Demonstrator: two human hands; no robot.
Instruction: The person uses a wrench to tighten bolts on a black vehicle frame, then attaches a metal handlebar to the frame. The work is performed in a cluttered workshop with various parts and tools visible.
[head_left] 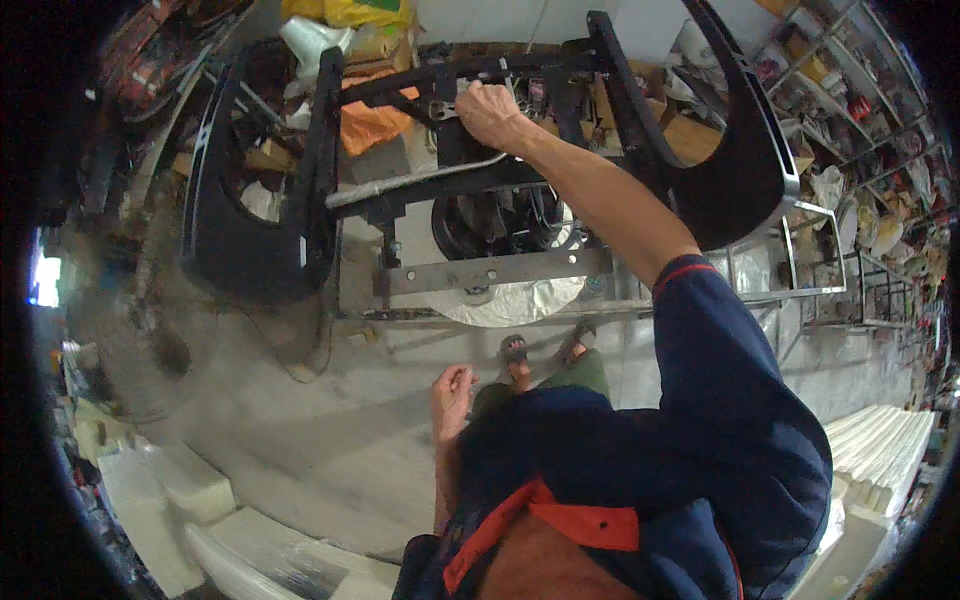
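Note:
My right arm stretches forward over a black metal frame with two large curved side panels. My right hand is closed at the frame's far crossbar; what its fingers hold, if anything, is hidden under them. Close to that hand, small shiny metal parts lie along the bar. My left hand hangs low in front of my body, away from the frame. Its fingers are curled together, and I cannot make out anything in them. The left curved panel and the right curved panel flank the frame.
A round silvery disc and dark round parts sit beneath the frame. A metal stand juts out at the right. Orange plastic lies behind. To the left stands a fan; pale wrapped blocks are at lower left, and crowded shelves at right.

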